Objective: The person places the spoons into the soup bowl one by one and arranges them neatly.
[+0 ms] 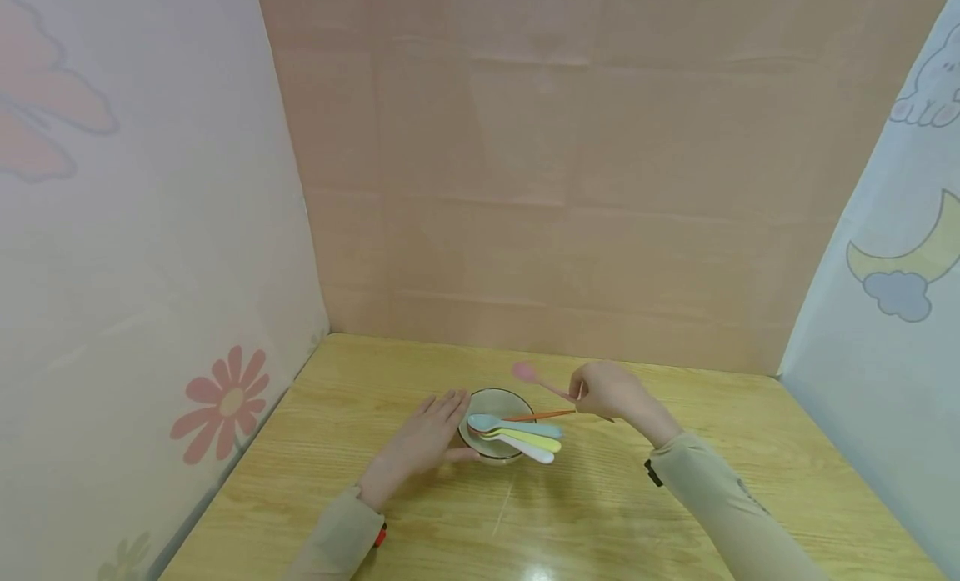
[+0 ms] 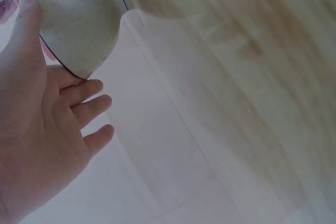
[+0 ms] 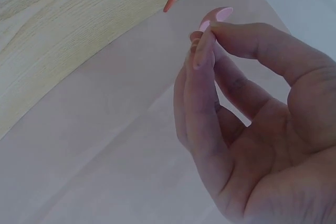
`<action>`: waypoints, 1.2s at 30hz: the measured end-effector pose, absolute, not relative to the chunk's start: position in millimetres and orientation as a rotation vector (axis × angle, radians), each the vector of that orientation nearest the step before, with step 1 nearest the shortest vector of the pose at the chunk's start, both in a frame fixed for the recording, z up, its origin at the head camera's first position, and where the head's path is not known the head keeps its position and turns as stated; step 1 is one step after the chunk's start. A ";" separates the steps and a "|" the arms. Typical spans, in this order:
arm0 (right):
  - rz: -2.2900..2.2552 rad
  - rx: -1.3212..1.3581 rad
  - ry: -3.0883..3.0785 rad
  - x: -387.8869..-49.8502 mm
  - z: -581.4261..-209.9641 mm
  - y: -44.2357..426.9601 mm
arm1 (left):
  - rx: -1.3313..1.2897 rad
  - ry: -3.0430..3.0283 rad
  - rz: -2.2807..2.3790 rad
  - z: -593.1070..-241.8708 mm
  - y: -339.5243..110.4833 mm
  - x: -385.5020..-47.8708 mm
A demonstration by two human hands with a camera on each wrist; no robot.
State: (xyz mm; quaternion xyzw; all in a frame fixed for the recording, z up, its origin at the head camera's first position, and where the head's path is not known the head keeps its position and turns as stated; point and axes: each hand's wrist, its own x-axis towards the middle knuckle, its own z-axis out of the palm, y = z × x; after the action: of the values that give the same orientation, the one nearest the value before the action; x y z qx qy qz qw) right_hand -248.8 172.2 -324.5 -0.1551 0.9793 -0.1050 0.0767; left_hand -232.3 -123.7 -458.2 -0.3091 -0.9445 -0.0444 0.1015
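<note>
A cream bowl with a dark rim (image 1: 491,398) stands on the table. My left hand (image 1: 426,435) holds its left side; in the left wrist view the thumb lies along the bowl's wall (image 2: 79,19) and the other fingers reach past the rim. Inside lean a light blue spoon (image 1: 525,429), a yellow spoon (image 1: 536,440), a white spoon (image 1: 532,451) and an orange utensil (image 1: 551,415), their handles sticking out to the right. Above and right of the bowl, my right hand (image 1: 611,389) pinches a pink spoon (image 1: 551,388) by its handle, its head pointing left.
The wooden table (image 1: 675,514) extends to both sides and toward me. A plain tan sheet (image 1: 525,189) hangs behind it. Printed white sheets stand at the left (image 1: 150,256) and at the right (image 1: 885,381).
</note>
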 end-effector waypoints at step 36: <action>-0.199 -0.592 2.867 -253.4 -324.6 145.1 | -0.923 -2.786 -0.118 -454.8 -124.0 -230.9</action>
State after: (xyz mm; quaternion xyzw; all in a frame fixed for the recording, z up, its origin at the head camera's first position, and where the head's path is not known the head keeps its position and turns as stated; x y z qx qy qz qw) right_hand -253.4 145.1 -324.6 -0.2006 0.9718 -0.0676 0.1035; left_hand -230.9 -124.0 -454.8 -0.3125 -0.9436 -0.0401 0.1021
